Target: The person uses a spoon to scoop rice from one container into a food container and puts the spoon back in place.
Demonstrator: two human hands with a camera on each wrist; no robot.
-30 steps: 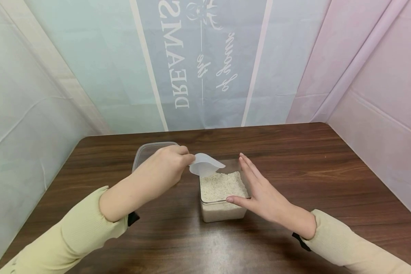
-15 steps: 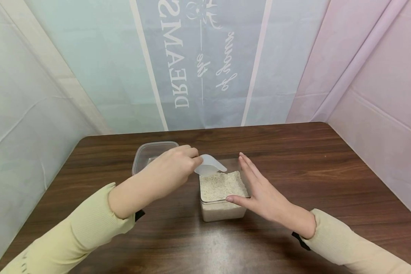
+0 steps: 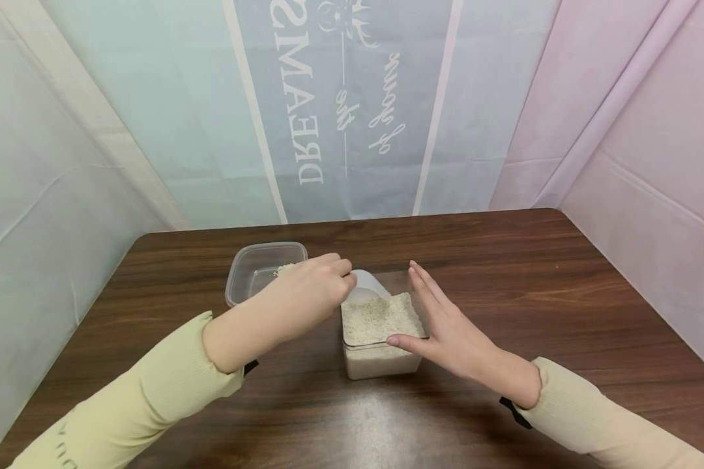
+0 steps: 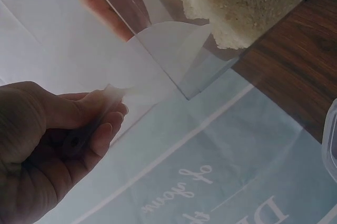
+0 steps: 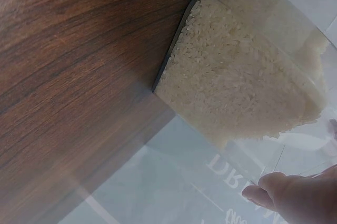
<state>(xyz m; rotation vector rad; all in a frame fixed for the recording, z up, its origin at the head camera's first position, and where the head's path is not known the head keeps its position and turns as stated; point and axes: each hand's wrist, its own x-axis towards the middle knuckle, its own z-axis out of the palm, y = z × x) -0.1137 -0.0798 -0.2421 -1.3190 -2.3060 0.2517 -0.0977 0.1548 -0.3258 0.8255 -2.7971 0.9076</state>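
Observation:
My left hand (image 3: 308, 286) pinches the handle of a translucent white scoop (image 3: 367, 285), thumb against fingers, as the left wrist view shows with the handle (image 4: 79, 137). The scoop's bowl reaches over the left back rim of a clear square container (image 3: 354, 346), its pointed lip down at the white rice (image 3: 384, 324) inside. The rice is heaped toward the front and lower at the back. My right hand (image 3: 448, 335) rests against the container's right side, fingers straight along it and thumb at the front rim. In the right wrist view, fingertips (image 5: 258, 192) touch the clear wall.
A shallow clear plastic tub (image 3: 243, 255) stands at the back left, with a little rice (image 3: 284, 269) in it, partly hidden behind my left hand. Both containers stand on a dark wooden table (image 3: 504, 273). A printed cloth (image 3: 352, 163) hangs behind its back edge.
My left hand has moved right with the scoop, whose lip has come down from above the container to the rice. More of the tub now shows. The right hand has stayed put.

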